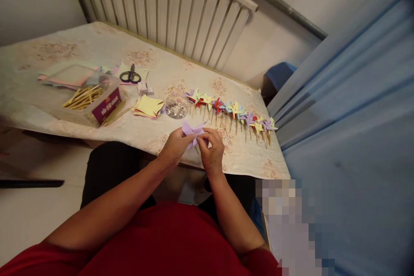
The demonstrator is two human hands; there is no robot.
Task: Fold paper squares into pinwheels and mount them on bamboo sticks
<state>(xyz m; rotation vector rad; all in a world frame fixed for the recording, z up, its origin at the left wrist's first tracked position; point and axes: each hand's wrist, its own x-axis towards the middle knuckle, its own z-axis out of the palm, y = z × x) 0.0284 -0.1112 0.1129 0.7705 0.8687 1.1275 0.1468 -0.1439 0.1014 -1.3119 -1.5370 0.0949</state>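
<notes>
A lilac paper pinwheel (188, 128) is held up between both hands near the table's front edge. My left hand (176, 144) is closed on its left side, thumb across the paper. At the pinwheel's centre, my right hand (212, 146) pinches with thumb and forefinger; any small pin there is too small to make out. Part of a thin wooden stick (196, 149) shows below the paper. Just beyond stands a clear round dish (176, 107) of small shiny pieces. To the right lies a row of finished pinwheels (235, 110) on sticks, in yellow, red, lilac and blue.
A clear plastic box (111, 90) of wooden sticks (83, 97) stands at left. Near it are black-handled scissors (130, 76), small white boxes (144, 89) and stacked paper squares (148, 107). A radiator (181, 13) runs behind the table; a blue curtain (343, 129) hangs at right.
</notes>
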